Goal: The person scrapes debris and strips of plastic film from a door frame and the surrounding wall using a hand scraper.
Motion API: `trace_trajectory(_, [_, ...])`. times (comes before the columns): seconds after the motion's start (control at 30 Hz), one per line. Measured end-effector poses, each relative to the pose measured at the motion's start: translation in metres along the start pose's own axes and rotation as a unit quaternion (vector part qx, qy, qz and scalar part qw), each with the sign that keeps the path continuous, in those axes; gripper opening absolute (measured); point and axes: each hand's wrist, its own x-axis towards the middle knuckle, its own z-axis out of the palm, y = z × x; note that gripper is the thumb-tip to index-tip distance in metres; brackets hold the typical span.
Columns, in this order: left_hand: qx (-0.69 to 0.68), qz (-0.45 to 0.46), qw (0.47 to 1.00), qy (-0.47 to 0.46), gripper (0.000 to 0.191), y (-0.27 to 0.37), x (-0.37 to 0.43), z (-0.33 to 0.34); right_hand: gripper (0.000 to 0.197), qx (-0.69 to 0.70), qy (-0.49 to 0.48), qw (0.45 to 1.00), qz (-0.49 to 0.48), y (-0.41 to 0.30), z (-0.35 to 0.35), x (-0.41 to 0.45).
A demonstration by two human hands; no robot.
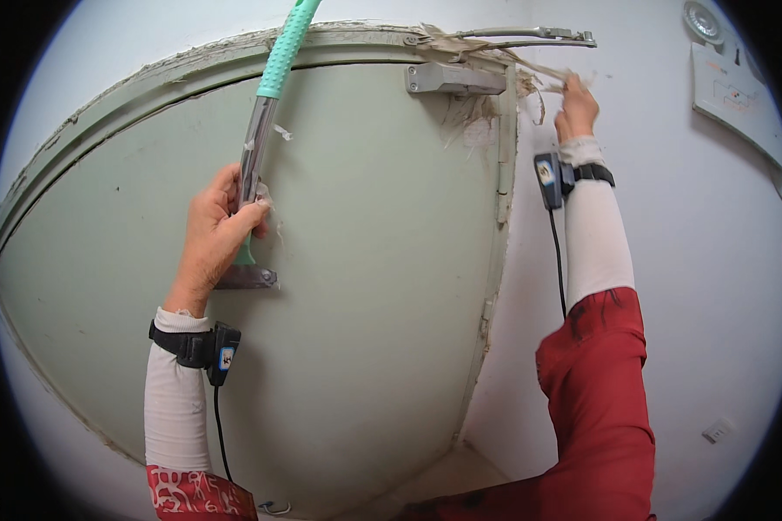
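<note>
My left hand [218,225] grips a long-handled scraper [288,55] by its metal shaft. The scraper's green, studded grip points up, and its blade head [254,277] hangs below my fingers in front of the pale green door [378,228]. A bit of translucent film clings near my left thumb. Up at the door frame's right corner, my right hand [579,111] pinches a beige strip of tape or film [535,67]. That strip runs from a crumpled bunch around the metal closer arm [528,32]. My right fingertips are slightly blurred.
A grey door closer body [456,79] is fixed at the door's upper right, with torn residue below it. The door frame [169,83] has ragged, flaking edges. On the right wall are an emergency light [736,98] and a socket [717,431]. Cables trail from both wrist devices.
</note>
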Motion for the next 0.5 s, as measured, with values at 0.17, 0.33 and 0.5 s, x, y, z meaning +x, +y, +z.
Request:
trace_trajectory(0.17, [-0.023,0.017,1.0,-0.005,0.024,0.0,0.001,-0.001,0.023,-0.081,0.13,0.988,0.009,-0.006,-0.095,0.014])
trace_trajectory(0.33, [-0.002,0.005,1.0,-0.014,0.024,0.0,0.001,-0.004,0.035,-0.383,0.055,0.922,0.008,0.002,-0.177,-0.003])
trace_trajectory(0.5, [-0.009,0.018,1.0,-0.022,0.023,0.003,0.004,-0.002,0.043,-0.389,-0.059,0.919,-0.004,0.014,-0.175,0.013])
